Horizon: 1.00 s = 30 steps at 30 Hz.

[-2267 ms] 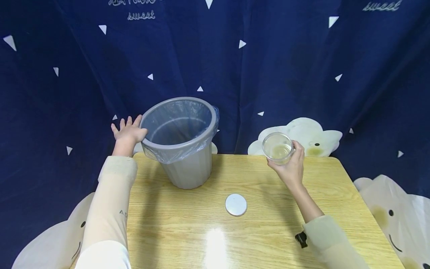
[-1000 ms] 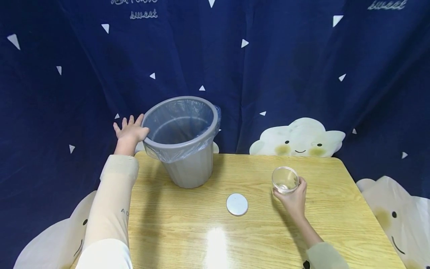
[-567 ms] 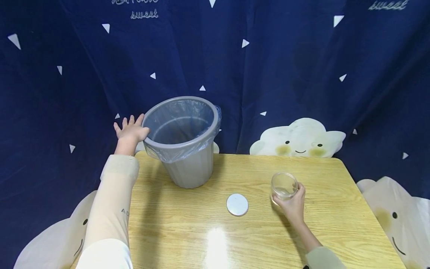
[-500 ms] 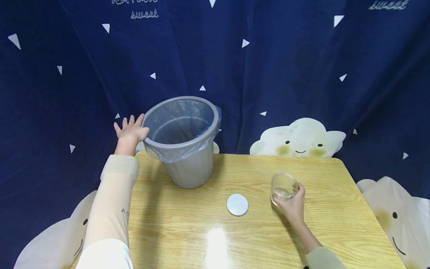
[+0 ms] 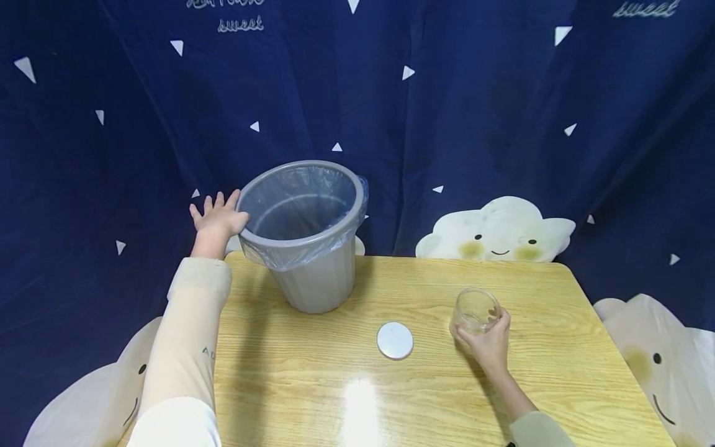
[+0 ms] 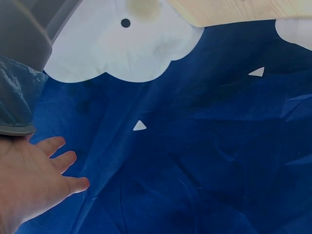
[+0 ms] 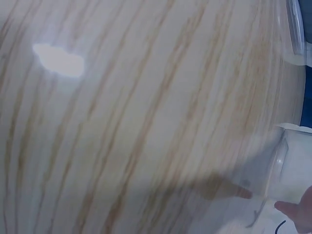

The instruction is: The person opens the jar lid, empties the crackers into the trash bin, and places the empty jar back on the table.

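My right hand grips a clear glass jar, thumb on its near side and fingers round the right. The jar stands upright on the right part of the table. In the right wrist view, a fingertip shows beside the jar's wall at the right edge. At the back left, my left hand rests against the rim of a grey bin, its fingers straight and spread. A clear plastic liner folds over that rim. The left wrist view shows the spread hand beside the bin.
A flat round white disc lies on the wooden table between the bin and the jar. Behind the table hangs a dark blue curtain with white triangles and clouds.
My right hand has lowered the jar from near the table's back edge to the tabletop, then shifted it slightly right. The left hand and bin have stayed in place.
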Available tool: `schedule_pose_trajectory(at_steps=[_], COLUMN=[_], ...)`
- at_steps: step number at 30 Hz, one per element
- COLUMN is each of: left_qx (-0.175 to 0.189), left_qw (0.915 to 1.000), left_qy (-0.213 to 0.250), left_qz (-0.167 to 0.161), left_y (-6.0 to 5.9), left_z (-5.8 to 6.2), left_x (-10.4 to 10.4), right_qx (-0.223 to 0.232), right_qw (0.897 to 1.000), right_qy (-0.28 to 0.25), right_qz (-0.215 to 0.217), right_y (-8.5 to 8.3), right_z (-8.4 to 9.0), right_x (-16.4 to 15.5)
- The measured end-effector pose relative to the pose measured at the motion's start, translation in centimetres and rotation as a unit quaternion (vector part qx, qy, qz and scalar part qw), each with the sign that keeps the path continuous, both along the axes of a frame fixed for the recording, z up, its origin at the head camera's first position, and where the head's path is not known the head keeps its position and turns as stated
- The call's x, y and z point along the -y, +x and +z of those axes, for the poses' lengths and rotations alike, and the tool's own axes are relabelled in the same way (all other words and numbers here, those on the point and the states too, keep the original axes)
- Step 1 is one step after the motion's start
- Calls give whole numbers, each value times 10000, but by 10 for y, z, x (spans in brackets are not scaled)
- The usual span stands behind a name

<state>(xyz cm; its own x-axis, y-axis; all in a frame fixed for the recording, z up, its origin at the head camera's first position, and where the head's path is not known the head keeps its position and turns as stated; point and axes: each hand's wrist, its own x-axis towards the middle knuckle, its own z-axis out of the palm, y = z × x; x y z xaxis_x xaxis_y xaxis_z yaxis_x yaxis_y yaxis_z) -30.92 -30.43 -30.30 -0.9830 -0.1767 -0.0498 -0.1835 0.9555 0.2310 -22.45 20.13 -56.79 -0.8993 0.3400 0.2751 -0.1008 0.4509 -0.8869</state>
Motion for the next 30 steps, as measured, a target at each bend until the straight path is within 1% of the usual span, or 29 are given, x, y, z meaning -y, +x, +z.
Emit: schedule_pose_trajectory(at_steps=[8, 16, 25, 30], left_qx=[34, 24, 22, -5], left_qw=[10000, 10000, 10000, 10000], left_qy=[-13, 23, 15, 34], left_qz=[1, 12, 13, 2], left_y=[-1, 0, 0, -1], left_z=[0, 1, 0, -2], left_x=[-1, -1, -1, 1], right_qx=[225, 198, 272, 529], right_qw=[9997, 9996, 9990, 9973], right_qy=[0, 131, 255, 430], right_qz=[-16, 142, 264, 277], right_y=[1, 3, 5, 6], right_z=[-3, -5, -2, 0], right_x=[-4, -6, -7, -8])
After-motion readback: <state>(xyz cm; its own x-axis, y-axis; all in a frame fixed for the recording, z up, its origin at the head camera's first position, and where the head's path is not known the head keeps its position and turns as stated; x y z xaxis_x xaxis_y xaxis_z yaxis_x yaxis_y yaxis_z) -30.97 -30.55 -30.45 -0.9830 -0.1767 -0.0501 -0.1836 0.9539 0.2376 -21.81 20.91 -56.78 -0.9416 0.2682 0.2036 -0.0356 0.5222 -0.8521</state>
